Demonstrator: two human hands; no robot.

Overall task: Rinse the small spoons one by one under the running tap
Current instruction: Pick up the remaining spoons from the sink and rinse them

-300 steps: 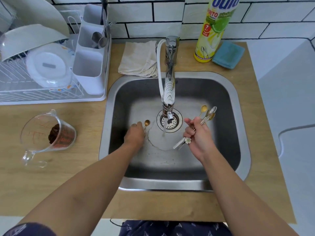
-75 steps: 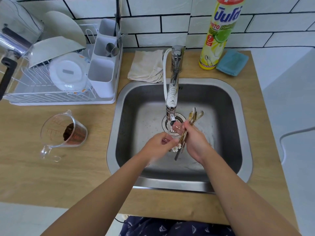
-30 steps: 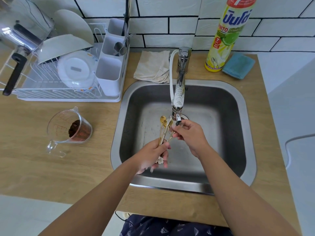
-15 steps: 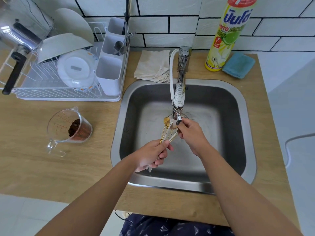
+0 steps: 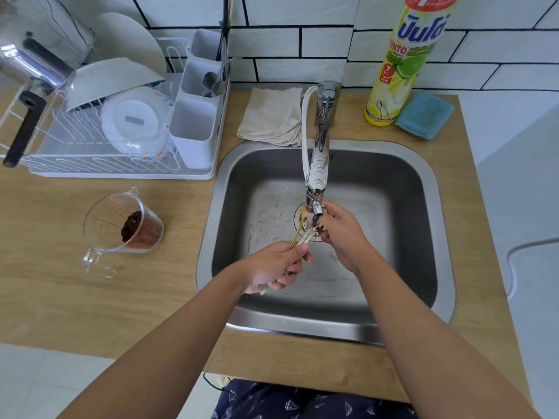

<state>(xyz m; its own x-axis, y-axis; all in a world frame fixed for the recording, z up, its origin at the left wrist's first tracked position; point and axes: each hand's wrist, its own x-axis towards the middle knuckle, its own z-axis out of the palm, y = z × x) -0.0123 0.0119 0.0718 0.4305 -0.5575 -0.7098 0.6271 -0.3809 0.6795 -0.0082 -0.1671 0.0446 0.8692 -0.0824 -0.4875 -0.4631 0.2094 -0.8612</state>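
My left hand [image 5: 273, 266] grips a bundle of small gold and silver spoons [image 5: 302, 237] by their handles, bowls pointing up toward the tap spout [image 5: 314, 189]. Their bowls sit right under the nozzle, where water falls onto them. My right hand [image 5: 340, 234] is at the bowl ends just right of the nozzle, its fingers curled round the spoon tips. Water ripples across the floor of the steel sink [image 5: 429, 189]. The bowls themselves are mostly hidden by my right hand and the nozzle.
A white dish rack [image 5: 121, 173] with plates, a lid and a cutlery caddy stands at the back left. A measuring jug [image 5: 127, 228] with brown contents sits left of the sink. A beige cloth [image 5: 272, 119], detergent bottle [image 5: 405, 65] and blue sponge [image 5: 425, 114] line the back.
The bundle passed from my right hand to my left. Both hands have since moved the spoon bowls right, under the nozzle, and my right hand has closed on the tips.
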